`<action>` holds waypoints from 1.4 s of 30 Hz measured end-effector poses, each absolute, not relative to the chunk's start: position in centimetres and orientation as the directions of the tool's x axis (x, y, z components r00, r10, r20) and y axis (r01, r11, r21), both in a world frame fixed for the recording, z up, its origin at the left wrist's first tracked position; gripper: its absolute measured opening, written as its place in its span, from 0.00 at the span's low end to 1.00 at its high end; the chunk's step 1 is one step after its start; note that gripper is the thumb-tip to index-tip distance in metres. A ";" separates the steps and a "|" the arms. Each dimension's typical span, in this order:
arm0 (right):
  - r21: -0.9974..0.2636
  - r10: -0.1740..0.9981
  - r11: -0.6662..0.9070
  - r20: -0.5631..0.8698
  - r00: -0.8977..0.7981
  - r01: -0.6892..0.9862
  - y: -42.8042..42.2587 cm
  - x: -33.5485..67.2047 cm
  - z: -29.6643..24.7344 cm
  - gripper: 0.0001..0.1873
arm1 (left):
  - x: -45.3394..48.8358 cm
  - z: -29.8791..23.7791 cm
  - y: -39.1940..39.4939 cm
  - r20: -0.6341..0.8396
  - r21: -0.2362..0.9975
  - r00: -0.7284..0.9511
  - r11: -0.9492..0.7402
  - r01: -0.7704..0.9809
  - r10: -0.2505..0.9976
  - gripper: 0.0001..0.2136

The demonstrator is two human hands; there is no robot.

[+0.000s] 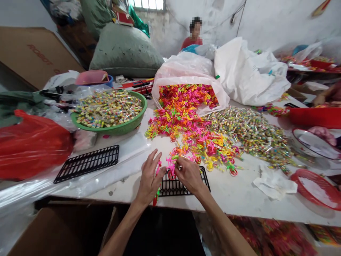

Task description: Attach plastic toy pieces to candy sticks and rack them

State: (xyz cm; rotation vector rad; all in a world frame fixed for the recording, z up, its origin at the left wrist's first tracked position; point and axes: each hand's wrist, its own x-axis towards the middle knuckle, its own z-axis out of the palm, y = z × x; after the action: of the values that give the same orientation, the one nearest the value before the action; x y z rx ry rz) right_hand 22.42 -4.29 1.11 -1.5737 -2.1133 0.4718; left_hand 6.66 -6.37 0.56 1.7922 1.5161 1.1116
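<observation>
Over the near edge of the table, my left hand (150, 176) is curled around several small coloured plastic pieces, with green and red ends (156, 196) sticking out below the palm. Its upper fingers are loosely raised. Close beside it, my right hand (189, 175) pinches a small bright pink plastic piece (171, 167) between thumb and fingers; its exact kind is too small to make out. Under both hands lies a black slotted plastic rack (174, 188), partly covered by them. A heap of pink, yellow, orange and green plastic pieces (186, 124) spreads just beyond.
The heap spills from a white sack (183, 65). On its right are many small wrapped multicoloured sticks (255, 131); more fill a green basin (144, 110). Another black rack (87, 163) and a red bag (34, 145) lie left, a red basket (301, 177) right. A person (193, 39) is behind.
</observation>
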 end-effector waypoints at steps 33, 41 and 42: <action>-0.993 0.884 -0.020 -0.071 -0.462 0.113 -8.1 24.6 4.0 0.14 | 7.1 4.9 -8.5 -0.314 0.901 0.174 0.351 -0.257 0.933 0.09; -0.952 0.867 0.163 0.013 -0.498 0.259 -6.9 24.2 3.8 0.12 | 6.3 3.8 -7.1 -0.145 0.989 0.170 0.135 0.068 0.975 0.09; -0.955 0.849 0.161 0.005 -0.529 0.250 -6.6 24.4 3.8 0.10 | 6.1 4.0 -7.0 -0.088 0.991 0.200 0.066 0.112 0.976 0.08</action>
State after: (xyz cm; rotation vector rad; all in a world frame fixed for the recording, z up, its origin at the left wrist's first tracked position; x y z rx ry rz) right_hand 24.39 -6.59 3.76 -1.0398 -1.8811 1.3803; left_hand 6.10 -6.96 4.03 1.3177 1.1657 0.9485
